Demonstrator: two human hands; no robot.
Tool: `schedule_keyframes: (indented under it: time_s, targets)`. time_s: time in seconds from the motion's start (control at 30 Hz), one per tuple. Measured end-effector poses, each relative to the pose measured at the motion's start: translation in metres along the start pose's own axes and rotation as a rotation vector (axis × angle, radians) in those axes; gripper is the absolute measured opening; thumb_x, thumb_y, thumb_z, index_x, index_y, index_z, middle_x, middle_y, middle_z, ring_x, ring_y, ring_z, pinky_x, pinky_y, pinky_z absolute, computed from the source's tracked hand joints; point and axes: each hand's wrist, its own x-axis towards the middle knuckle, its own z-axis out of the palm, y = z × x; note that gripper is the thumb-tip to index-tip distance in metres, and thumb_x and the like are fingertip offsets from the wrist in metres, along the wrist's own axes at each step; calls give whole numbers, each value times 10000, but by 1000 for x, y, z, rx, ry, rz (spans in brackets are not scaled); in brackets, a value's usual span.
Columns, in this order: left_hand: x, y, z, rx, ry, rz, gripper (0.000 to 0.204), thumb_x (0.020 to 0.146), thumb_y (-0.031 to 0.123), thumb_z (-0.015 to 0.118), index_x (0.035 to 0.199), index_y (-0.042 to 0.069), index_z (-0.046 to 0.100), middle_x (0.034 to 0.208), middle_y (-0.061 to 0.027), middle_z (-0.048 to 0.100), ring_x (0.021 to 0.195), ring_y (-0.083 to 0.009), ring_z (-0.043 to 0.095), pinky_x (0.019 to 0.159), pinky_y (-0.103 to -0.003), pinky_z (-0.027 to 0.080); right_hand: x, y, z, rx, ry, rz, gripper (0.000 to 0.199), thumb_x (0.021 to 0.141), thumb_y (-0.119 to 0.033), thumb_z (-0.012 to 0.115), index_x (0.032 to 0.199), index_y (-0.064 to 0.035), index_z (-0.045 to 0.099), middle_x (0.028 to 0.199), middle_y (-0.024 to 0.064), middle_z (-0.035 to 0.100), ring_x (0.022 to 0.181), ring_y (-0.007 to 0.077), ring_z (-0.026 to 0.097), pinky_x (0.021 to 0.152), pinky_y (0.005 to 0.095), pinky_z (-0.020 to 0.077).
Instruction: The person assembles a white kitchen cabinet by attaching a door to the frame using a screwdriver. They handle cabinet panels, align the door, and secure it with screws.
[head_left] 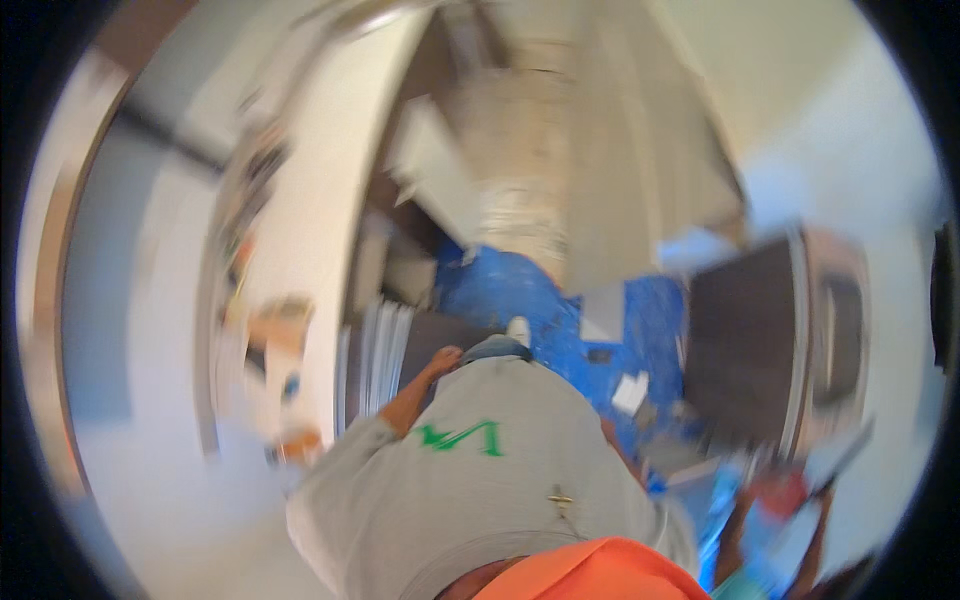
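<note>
My left hand hangs low by my hip, next to a dark brown panel and several upright white-edged boards. Motion blur smears its fingers, so I cannot make out their shape or anything in them. Only a sliver of my right arm shows past my grey shirt; the hand itself is hidden behind my body. Below me, one white shoe is on the blue sheeting.
A long pale countertop with blurred items runs along the left. Dark cabinet-like box stands at right. White pieces lie on the sheeting. At lower right, another person's arms hold a dark long object near something red.
</note>
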Motion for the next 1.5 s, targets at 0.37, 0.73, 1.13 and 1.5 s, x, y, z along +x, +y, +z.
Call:
schedule_keyframes:
  time_s: [0.37, 0.73, 1.13, 1.5]
  targets:
    - [158, 162, -17, 300, -347, 44, 302, 983, 307, 549, 1062, 48, 683, 885, -70, 689, 723, -165, 632, 658, -344, 524, 103, -294, 134, 39, 499, -845, 347, 927, -331, 580, 1172, -116, 699, 1072, 155, 720, 978, 309, 679, 870, 428, 518]
    - [192, 251, 102, 537, -639, 188, 286, 996, 295, 529, 1034, 49, 670, 867, -70, 684, 690, -181, 628, 643, -359, 530, -3, -23, 9, -112, 733, 140, 352, 888, -355, 537, 976, -83, 742, 1082, 186, 700, 987, 400, 663, 840, 546, 515]
    - [133, 243, 198, 441, -745, 287, 276, 1010, 282, 507, 1003, 49, 655, 847, -69, 678, 654, -198, 623, 627, -375, 537, -137, 142, -23, -98, 699, 71, 400, 933, -420, 533, 924, -67, 719, 897, 152, 714, 741, 290, 666, 715, 438, 530]
    - [79, 223, 120, 387, -252, 567, 375, 975, 321, 573, 1214, 41, 648, 1176, -191, 673, 1042, -327, 661, 942, -434, 506, -21, 54, -69, 252, 175, -57, 262, 960, -308, 559, 910, -64, 639, 789, 97, 634, 714, 223, 630, 594, 393, 520]
